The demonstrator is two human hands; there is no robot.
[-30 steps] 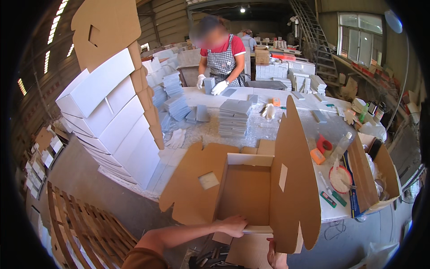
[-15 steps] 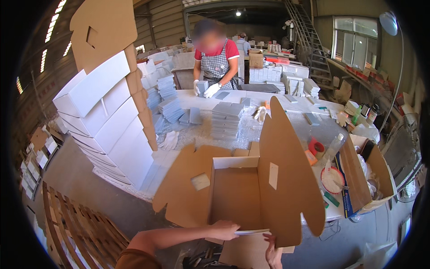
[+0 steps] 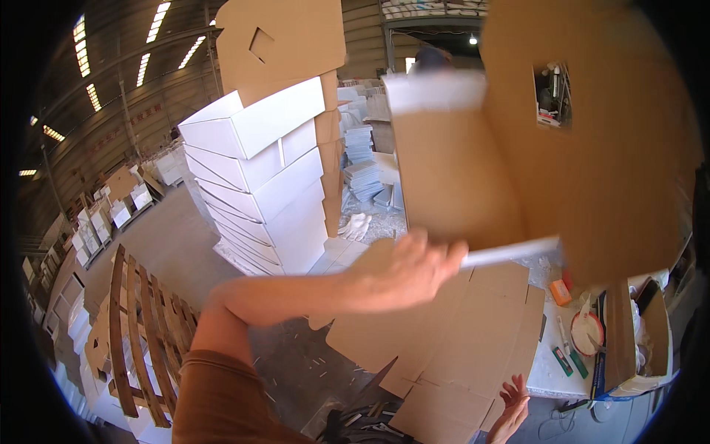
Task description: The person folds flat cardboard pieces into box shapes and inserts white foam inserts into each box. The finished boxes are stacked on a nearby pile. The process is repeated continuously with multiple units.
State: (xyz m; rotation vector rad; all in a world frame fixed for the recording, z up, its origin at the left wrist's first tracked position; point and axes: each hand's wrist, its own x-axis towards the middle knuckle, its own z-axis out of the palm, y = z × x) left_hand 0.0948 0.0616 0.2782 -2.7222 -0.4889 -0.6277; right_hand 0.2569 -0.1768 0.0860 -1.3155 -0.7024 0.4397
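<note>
My left hand [image 3: 414, 274] grips the white near rim of an open cardboard box [image 3: 458, 170], which is raised off the table and blurred by motion. The box is brown inside, and its large side flap [image 3: 629, 170] with a rectangular cut-out stands up on the right. Apart from the box, my right hand [image 3: 510, 405] is low at the front, fingers spread, with nothing in it. It is nearest to a flat brown cardboard sheet [image 3: 451, 333] lying on the table under the raised box.
A tall stack of white boxes [image 3: 277, 185] stands to the left, with a brown flap upright on top. Stacked grey tiles [image 3: 362, 177] and a white glove [image 3: 356, 226] lie behind. At right are a red-rimmed bowl [image 3: 587, 333] and an open carton [image 3: 654, 333]. A wooden pallet [image 3: 144, 333] is lower left.
My left hand has lifted the box up off the table. My right hand has come away from the box's near edge. The view has turned left, and the box now hides most of the co-worker.
</note>
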